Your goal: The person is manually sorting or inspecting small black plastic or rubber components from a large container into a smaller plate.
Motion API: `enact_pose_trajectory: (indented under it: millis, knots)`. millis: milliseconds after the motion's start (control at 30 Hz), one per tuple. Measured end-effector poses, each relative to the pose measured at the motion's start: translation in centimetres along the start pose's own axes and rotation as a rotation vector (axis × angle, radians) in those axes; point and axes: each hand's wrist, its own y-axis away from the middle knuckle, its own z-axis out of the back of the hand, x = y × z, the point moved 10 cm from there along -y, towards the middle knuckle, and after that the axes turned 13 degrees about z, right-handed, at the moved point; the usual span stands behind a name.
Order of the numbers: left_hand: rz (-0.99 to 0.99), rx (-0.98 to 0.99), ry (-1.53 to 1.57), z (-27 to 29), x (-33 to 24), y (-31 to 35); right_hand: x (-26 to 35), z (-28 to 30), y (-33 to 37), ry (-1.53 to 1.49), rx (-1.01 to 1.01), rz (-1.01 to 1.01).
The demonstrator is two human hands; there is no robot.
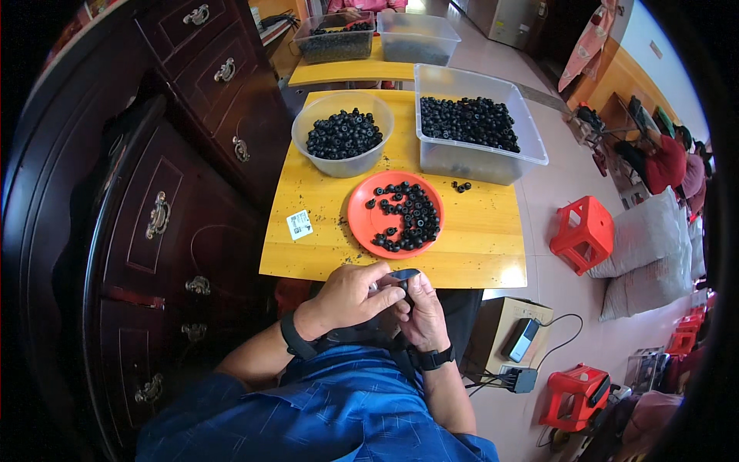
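My left hand (350, 296) and my right hand (423, 312) meet just in front of the table's near edge. Their fingers are closed around something small and dark. A dark, shiny curved piece (404, 274) sticks out at the fingertips, against my right thumb; its kind is unclear. What my left fingers pinch is mostly hidden. Just beyond lies an orange-red plate (360, 212) with many small black ring-like parts (419, 219), heaped mainly on its right side. Both wrists carry dark bands.
On the yellow table (308, 266) stand a round translucent bowl (339, 166) and a large clear bin (481, 162), both filled with black parts. A white label (299, 225), a few loose parts (461, 186) and crumbs lie about. Dark drawers (135, 215) stand left; red stools (583, 233) right.
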Motion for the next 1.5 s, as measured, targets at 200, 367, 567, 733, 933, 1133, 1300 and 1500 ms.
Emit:
enact_pose_trajectory:
  millis: [200,367,567,733,933,1133,1300,1500]
  knots:
    - [-0.058,-0.088,-0.190,0.4,-1.2,0.1,-0.2,0.0,0.1,0.021,0.046,-0.003]
    - [-0.086,-0.141,-0.241,0.4,-0.9,0.2,-0.3,0.5,0.0,0.002,0.002,0.002]
    - [-0.115,-0.159,-0.317,0.5,-1.5,0.2,-0.5,0.7,-0.1,-0.022,0.015,0.001]
    - [-0.160,-0.153,-0.390,-0.2,-1.1,0.1,-0.4,0.8,-0.4,-0.010,-0.008,-0.011]
    - [-0.116,-0.123,-0.172,0.6,-0.6,-0.3,-0.3,0.5,-0.5,0.005,-0.053,-0.001]
    - [-0.077,-0.081,0.019,0.8,-0.3,-0.2,-0.5,-0.4,-0.8,-0.019,-0.013,-0.023]
    - [0.117,0.044,0.323,-0.2,2.2,-0.9,-0.9,-0.8,-0.5,0.010,-0.014,-0.057]
    - [0.220,0.107,0.431,-0.9,5.0,-0.9,-1.4,-0.8,-0.6,-0.011,0.030,-0.082]
